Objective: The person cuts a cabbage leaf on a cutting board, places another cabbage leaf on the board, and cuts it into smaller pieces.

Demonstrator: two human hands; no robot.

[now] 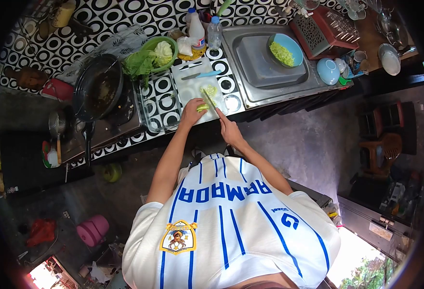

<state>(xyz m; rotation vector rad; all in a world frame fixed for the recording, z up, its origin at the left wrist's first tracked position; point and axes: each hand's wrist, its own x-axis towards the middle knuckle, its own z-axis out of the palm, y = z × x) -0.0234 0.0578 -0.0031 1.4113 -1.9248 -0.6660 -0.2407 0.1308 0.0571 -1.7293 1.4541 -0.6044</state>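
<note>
My right hand [229, 132] grips a kitchen knife [209, 99] by its handle, the blade pointing away from me over a whitish cutting board [185, 86]. Beside the blade, my left hand [192, 113] is closed on a piece of green vegetable [202, 108], pressing it to the board. Finely cut pale green bits [211, 90] lie near the blade's tip. A second knife with a light blue handle [209, 74] rests across the board's far part.
A green basket [175, 50] holds leafy greens and a pale head. Left is a wok [99, 89] on the stove. On the right, a blue bowl [298, 48] of shredded greens stands on an upturned grey tub [255, 72] in the sink. Bottles [215, 33] stand at the back.
</note>
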